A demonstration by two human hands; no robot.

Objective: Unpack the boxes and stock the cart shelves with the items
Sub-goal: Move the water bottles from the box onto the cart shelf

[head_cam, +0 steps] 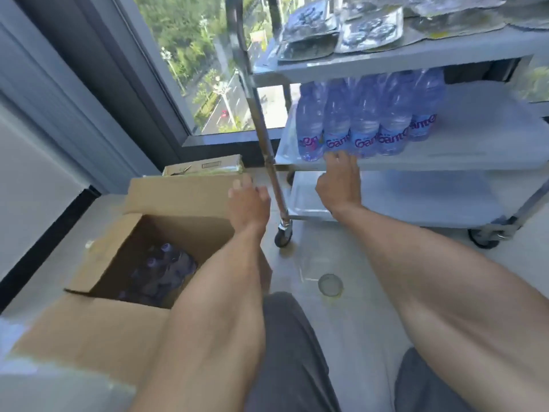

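Note:
A shrink-wrapped pack of blue water bottles stands on the middle shelf of a steel cart, near its left front edge. My right hand touches the pack's lower front with straight fingers. My left hand hovers over the far flap of an open cardboard box, fingers loosely curled and holding nothing. Inside the box lie more bottles with purple caps in the shadow.
The cart's top shelf carries flat silver packets. The bottom shelf sits low, with caster wheels on the floor. A second flat carton lies by the window. A round floor drain is near my knees.

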